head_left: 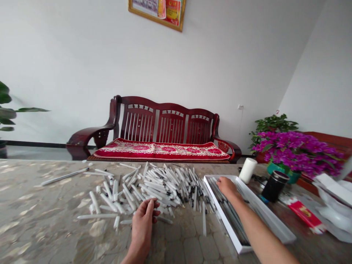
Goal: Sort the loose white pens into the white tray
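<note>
A large loose heap of slim whitish pen-like tubes [162, 183], some with dark ends, is spread over the table. At its near edge is my left hand [144, 216], its fingers curled and the thumb against the index finger; anything between them is too small to make out. My right hand [227, 187] reaches into the far left part of a long white open box [238, 248]. Its fingers are bent together over the grey pen-like sticks [229, 211] lying lengthwise there, and the fingertips are partly hidden.
Right of the box stand a white cylinder [248, 171], a black cup [275, 186] and a pot of purple flowers [299, 152]. A red packet [306, 214] lies near a white bowl-like object [335, 205]. Beyond the patterned table [49, 227] is a wooden bench [156, 124].
</note>
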`<state>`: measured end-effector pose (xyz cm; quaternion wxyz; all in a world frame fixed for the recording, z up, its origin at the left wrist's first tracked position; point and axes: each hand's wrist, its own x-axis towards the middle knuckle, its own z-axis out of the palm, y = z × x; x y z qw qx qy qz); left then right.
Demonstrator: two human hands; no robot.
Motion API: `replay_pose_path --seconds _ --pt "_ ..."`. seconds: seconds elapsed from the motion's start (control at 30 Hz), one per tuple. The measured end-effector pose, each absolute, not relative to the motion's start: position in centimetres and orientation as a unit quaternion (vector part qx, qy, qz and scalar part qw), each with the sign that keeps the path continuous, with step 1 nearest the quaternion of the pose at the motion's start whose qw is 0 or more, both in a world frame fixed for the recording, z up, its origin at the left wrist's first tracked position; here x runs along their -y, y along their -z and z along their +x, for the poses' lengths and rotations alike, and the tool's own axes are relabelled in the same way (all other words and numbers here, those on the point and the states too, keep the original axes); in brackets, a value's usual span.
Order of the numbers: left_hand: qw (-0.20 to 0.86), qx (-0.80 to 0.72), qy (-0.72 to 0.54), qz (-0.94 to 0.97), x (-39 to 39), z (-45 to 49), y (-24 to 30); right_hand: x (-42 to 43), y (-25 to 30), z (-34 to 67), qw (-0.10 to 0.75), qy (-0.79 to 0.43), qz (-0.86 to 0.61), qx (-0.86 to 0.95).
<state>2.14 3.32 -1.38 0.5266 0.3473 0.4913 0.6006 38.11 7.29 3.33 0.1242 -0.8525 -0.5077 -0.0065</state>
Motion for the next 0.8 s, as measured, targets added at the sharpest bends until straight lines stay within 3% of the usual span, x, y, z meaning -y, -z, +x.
replay_pose_path --seconds 0.2,0.37,0.53,0.8 --pt "0.443 -0.503 -0.563 0.483 -2.5 2.3 1.2 -4.9 -3.4 30.0 0.111 -0.005 -0.749 0.653" --pt "0.436 -0.51 -0.517 0.531 -1.4 2.1 1.1 -1.7 -2.6 24.6 0.055 -0.003 -0.67 0.74" --pt "0.443 -0.507 -0.539 0.506 -1.5 1.8 0.8 -1.1 -3.3 24.2 -0.05 0.063 -0.609 0.789" --pt "0.482 -0.487 -0.549 0.478 -2.4 2.6 1.5 -2.2 -1.8 27.1 -0.055 0.137 -0.469 0.871"
